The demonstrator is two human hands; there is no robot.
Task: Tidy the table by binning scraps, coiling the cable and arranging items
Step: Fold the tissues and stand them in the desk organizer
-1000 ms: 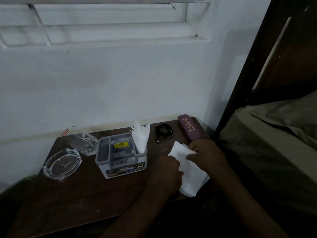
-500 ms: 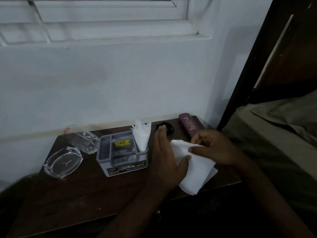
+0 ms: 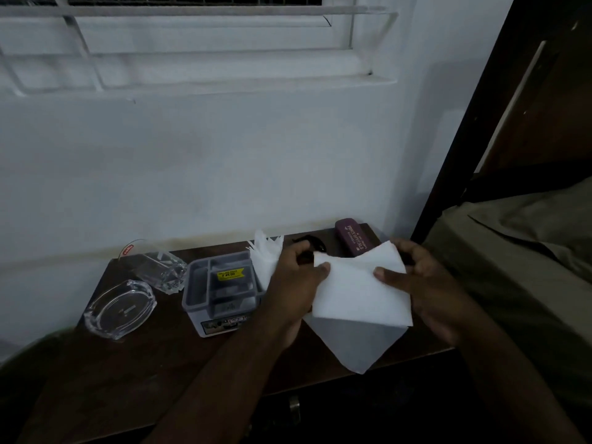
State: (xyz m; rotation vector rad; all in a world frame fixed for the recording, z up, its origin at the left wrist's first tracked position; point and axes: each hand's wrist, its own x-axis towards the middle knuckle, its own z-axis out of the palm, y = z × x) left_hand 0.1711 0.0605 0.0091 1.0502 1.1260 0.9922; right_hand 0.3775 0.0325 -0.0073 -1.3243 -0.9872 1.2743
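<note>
A white paper napkin (image 3: 355, 296) hangs above the right part of the dark wooden table (image 3: 153, 357), held up by both hands. My left hand (image 3: 296, 280) pinches its upper left edge and my right hand (image 3: 426, 286) grips its upper right edge. A folded corner points down over the table's front edge. Behind my left hand a black coiled cable (image 3: 309, 243) lies partly hidden. A maroon glasses case (image 3: 354, 238) rests at the back right corner.
A grey compartment organiser (image 3: 221, 296) holds white folded napkins (image 3: 266, 254). To its left are a glass tumbler (image 3: 160, 270) lying on its side and a glass ashtray (image 3: 120, 309). A bed (image 3: 512, 267) borders the table on the right, a white wall behind.
Both hands have lifted the napkin off the table and spread it between them. My left hand moved from the napkin's lower edge up to its upper left edge.
</note>
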